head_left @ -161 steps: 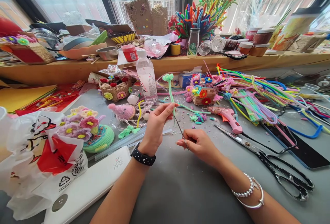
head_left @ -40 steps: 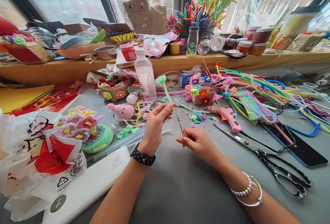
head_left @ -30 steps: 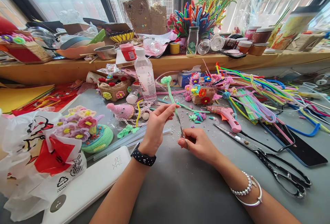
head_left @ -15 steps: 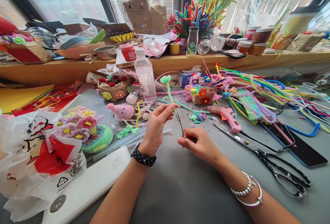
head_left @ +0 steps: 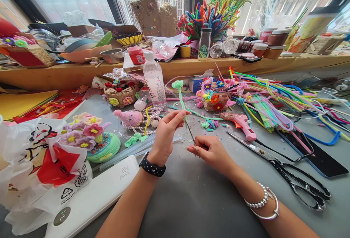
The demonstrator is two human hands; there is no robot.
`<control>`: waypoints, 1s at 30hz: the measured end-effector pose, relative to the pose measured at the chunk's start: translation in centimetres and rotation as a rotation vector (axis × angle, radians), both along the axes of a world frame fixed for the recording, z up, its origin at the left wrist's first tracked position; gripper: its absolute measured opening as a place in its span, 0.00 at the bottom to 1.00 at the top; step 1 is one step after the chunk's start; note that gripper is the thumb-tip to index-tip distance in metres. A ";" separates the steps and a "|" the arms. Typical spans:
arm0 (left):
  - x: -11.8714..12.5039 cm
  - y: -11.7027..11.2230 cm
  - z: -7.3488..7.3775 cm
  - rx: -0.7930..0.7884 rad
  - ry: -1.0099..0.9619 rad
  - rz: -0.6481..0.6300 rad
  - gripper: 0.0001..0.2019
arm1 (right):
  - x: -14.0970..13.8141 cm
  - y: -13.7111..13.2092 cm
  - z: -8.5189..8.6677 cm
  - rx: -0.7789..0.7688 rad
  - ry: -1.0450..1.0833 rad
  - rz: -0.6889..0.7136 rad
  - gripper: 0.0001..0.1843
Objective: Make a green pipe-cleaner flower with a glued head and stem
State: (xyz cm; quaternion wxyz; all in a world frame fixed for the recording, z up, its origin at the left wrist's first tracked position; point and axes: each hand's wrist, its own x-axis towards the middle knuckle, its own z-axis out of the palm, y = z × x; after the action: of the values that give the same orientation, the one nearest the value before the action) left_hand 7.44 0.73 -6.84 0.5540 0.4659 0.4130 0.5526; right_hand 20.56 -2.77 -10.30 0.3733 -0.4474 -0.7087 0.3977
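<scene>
Between thumb and fingertips, my left hand [head_left: 171, 125] pinches the stem of a light green pipe-cleaner flower [head_left: 179, 91], its fuzzy head up. Slim metal scissors [head_left: 193, 140] are gripped in my right hand [head_left: 209, 148]. Their narrow blades slant up to the lower stem just below my left fingertips; whether the blades are apart is too fine to see. Green and purple fuzzy scraps [head_left: 208, 124] lie on the table beyond my hands. Nearest my right hand on its far side is a pink glue gun [head_left: 240, 125].
Large black-handled scissors [head_left: 273, 157] and a phone [head_left: 325, 159] lie at right, beside many pipe cleaners [head_left: 273, 106]. At left are a white power bank [head_left: 95, 201], a plastic bag [head_left: 24, 172] and clear glue sticks [head_left: 120, 157]. A bottle [head_left: 154, 81] stands behind, before a crowded ledge [head_left: 90, 75].
The flower head has shifted slightly right and tilted a little. My right hand and the slim scissors have moved slightly left. Both hands keep their hold.
</scene>
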 end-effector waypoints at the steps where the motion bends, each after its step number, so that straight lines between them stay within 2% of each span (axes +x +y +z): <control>1: 0.0 0.0 0.0 -0.003 -0.002 0.003 0.07 | 0.0 0.0 0.0 -0.010 -0.005 0.012 0.18; 12: -0.1 0.0 -0.1 0.002 -0.001 -0.011 0.07 | -0.1 -0.2 0.4 -0.039 -0.044 0.060 0.19; 21: 0.0 0.1 -0.1 -0.001 -0.047 0.037 0.06 | -0.1 0.1 -0.3 0.004 0.010 0.007 0.18; 26: 0.0 0.1 0.0 -0.009 -0.056 0.038 0.06 | 0.0 -0.1 0.1 -0.083 -0.062 0.086 0.21; 30: 0.0 0.2 -0.1 -0.006 -0.064 0.036 0.06 | 0.2 -0.2 0.3 -0.093 -0.044 0.173 0.29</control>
State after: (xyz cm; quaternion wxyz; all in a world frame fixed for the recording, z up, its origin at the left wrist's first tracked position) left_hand 7.39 0.91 -6.94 0.5584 0.4386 0.4051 0.5760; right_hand 20.80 -2.92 -10.01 0.3008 -0.4100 -0.7335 0.4510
